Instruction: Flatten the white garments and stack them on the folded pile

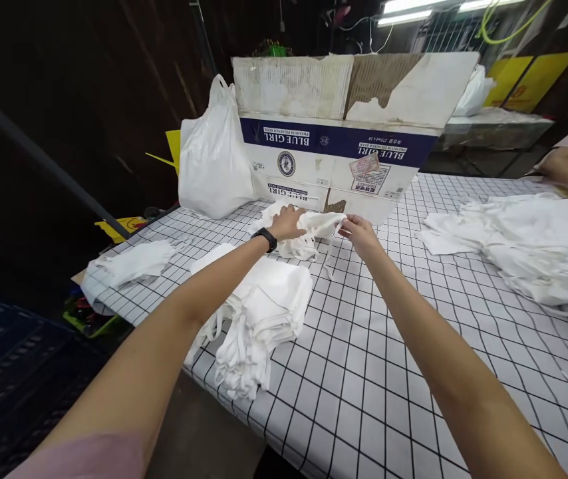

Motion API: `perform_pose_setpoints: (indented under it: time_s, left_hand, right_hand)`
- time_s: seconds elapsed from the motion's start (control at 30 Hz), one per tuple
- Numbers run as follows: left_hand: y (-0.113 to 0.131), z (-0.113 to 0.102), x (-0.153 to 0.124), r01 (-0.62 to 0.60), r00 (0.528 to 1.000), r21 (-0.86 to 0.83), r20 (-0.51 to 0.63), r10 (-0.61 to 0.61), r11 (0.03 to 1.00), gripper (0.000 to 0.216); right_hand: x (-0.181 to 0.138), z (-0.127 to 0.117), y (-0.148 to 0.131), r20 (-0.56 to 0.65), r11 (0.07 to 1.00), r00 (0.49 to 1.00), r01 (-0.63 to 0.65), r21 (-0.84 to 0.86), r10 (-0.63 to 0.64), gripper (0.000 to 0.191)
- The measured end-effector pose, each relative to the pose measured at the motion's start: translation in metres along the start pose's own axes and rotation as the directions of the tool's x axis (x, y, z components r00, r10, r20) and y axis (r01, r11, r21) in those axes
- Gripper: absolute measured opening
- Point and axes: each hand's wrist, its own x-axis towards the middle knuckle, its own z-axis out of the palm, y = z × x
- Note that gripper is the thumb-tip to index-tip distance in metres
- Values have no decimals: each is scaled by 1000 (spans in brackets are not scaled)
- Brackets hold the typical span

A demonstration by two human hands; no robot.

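My right hand (358, 234) pinches the end of a white cloth piece (324, 223), from which a thin strap hangs down toward the table. My left hand (288, 223), wearing a black wristwatch (267, 238), rests on the same cloth with its fingers spread. Under and around it lies a small heap of white cloth (298, 249) with loose straps. Closer to me, a folded stack of white cloth pieces (281, 289) sits near the table's front edge, partly behind my left forearm. What exactly the cloth pieces are I cannot tell.
A checked cloth covers the table (358, 372). Behind my hands stands a large cardboard box (308, 156), beside a full white plastic bag (217, 156). More white cloth lies at the left (137, 261) and in a big pile (528, 233) at the right, near another person's arm (566, 166).
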Motion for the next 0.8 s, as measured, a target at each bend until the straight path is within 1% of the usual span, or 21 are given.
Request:
perform_pose_setpoints:
  time_s: [0.07,0.1,0.2,0.27,0.33,0.4,0.47,0.5,0.57,0.63,0.67,0.73,0.77,0.8]
  left_hand:
    - [17,-2,-5,-109,994,-49,-1,109,993,70]
    - [26,-3,-7,-145,989,-73,-15,145,987,65]
    - [50,-4,-14,-193,980,-143,-76,184,971,34]
    - [66,-5,-24,-218,975,-201,-95,202,955,21]
    - [84,-4,-38,-268,963,-265,-92,252,926,18]
    - [104,-2,-58,-340,937,-374,-61,343,863,20]
    - [126,4,-83,-382,883,-562,13,469,734,28]
    - [137,8,-96,-367,846,-660,57,531,656,35]
    - [156,20,-124,-283,773,-804,131,620,523,46]
    - [171,37,-151,-202,741,-876,156,654,438,46]
    - [176,46,-164,-175,734,-902,148,663,395,43]
    - [182,63,-184,-147,738,-932,119,664,331,38]
    - [183,70,-192,-146,750,-935,108,653,323,36]
    - [184,74,-198,-152,767,-930,103,634,335,35]
  right_hand:
    - [-15,-5,-25,60,999,997,40,28,-42,17]
    - [-23,-8,-38,94,997,993,64,47,-68,18]
    - [-51,-25,-81,163,986,975,134,103,-149,23]
    - [-73,-39,-108,150,981,972,167,99,-181,25]
    - [-95,-54,-131,125,978,971,194,76,-203,25]
    - [-118,-67,-149,114,975,969,213,56,-218,21]
    - [-141,-79,-163,112,978,971,208,35,-211,18]
    - [-152,-83,-169,107,980,974,199,22,-201,16]
    - [-173,-92,-177,83,982,979,187,1,-186,14]
    - [-192,-100,-183,40,982,981,190,-3,-190,13]
    - [-201,-104,-185,14,980,980,197,1,-197,12]
    - [-216,-114,-189,-40,975,974,223,12,-222,12]
    - [-223,-120,-191,-60,971,970,237,11,-236,12]
    - [-230,-127,-193,-77,968,965,250,6,-249,11]
